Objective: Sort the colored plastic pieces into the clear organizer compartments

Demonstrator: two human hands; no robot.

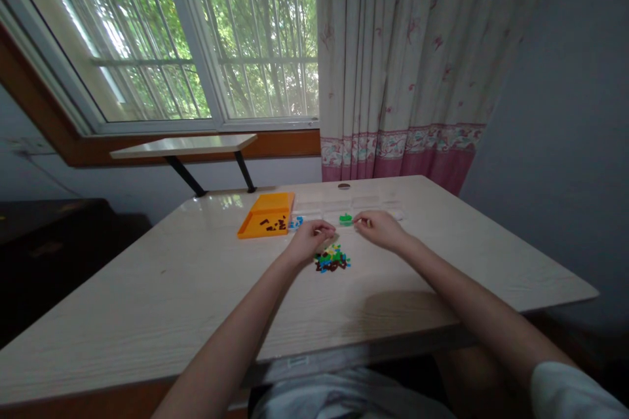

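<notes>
Table: pale wood, running out from the person's lap, beneath both grips and well past them.
Mixed pile: on the table, on the near side of the two grips and roughly between them; green, blue, yellow and dark brown bits lie all jumbled, so this is what looks left unsorted.
Left grip: just beyond the pile, fingers curled in towards the thumb; I can't tell whether a bit is pinched there.
Right grip: a little farther out, fingertips drawn close together right beside the green pieces; whether they hold anything, I can't make out.
Blue pieces: just left of the left grip, a small group apart from the pile.
Green pieces: at the right grip's fingertips, heaped by themselves; with the blue, I'd count them as done so far.
Orange tray: left of the left grip, dark pieces scattered in its near part, no other colour showing among them.
Clear box: behind both grips, see-through, its divisions hard to read.
Overall progress: partway, I'd judge, with three colours set apart and a fair heap remaining.
</notes>
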